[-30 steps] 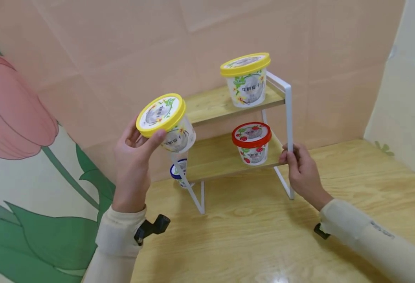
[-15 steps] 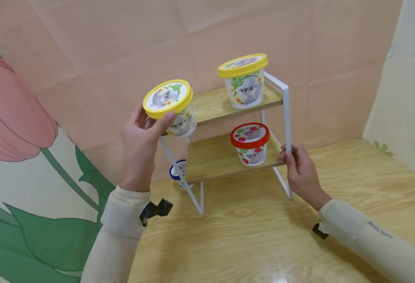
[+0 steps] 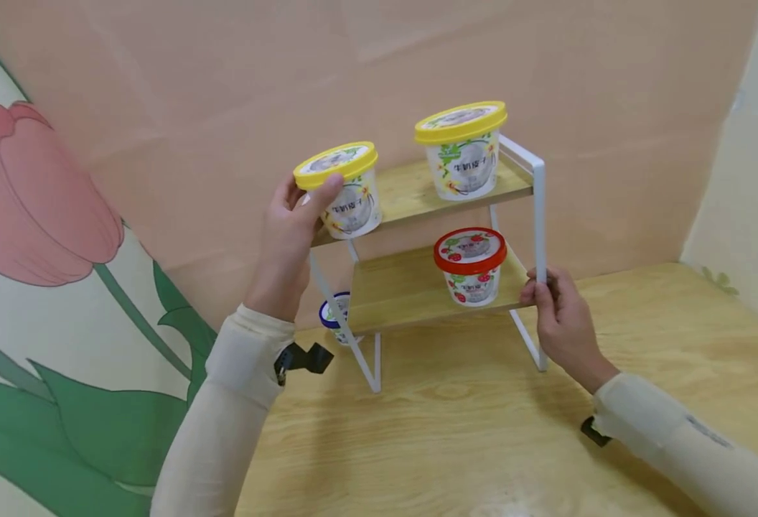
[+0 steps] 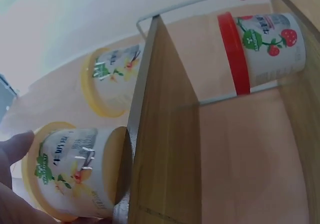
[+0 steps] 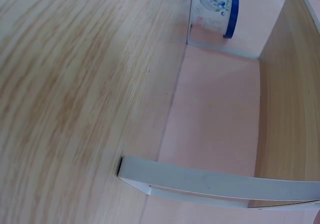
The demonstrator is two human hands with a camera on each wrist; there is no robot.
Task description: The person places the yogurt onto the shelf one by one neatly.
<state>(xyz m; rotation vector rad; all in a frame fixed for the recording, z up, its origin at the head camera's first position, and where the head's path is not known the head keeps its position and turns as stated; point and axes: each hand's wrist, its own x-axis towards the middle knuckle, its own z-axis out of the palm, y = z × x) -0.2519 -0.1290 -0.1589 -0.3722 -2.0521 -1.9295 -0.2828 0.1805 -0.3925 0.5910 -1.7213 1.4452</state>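
Note:
My left hand (image 3: 285, 244) grips a paper ice cream tub with a yellow lid (image 3: 355, 208), thumb on its front. That tub is at the left end of the rack's upper shelf (image 3: 405, 188); in the left wrist view the tub (image 4: 75, 174) shows its underside right at the shelf's front edge. On the same shelf, to the right, stands a matching yellow-lidded tub (image 3: 466, 171). A red-lidded strawberry tub (image 3: 476, 286) stands on the lower shelf. My right hand (image 3: 566, 316) holds the rack's white right front leg (image 3: 539, 230) at lower-shelf height.
Behind the rack's left leg, a blue-lidded tub (image 3: 332, 316) stands on the wooden table (image 3: 443, 431), partly hidden. A pink-beige backdrop (image 3: 237, 86) hangs close behind the rack. A wall with a tulip picture (image 3: 43, 194) bounds the left side.
My left hand has carried the yellow-lidded tub rightward and up to the upper shelf's left end, making it more upright. My right hand keeps its hold on the leg.

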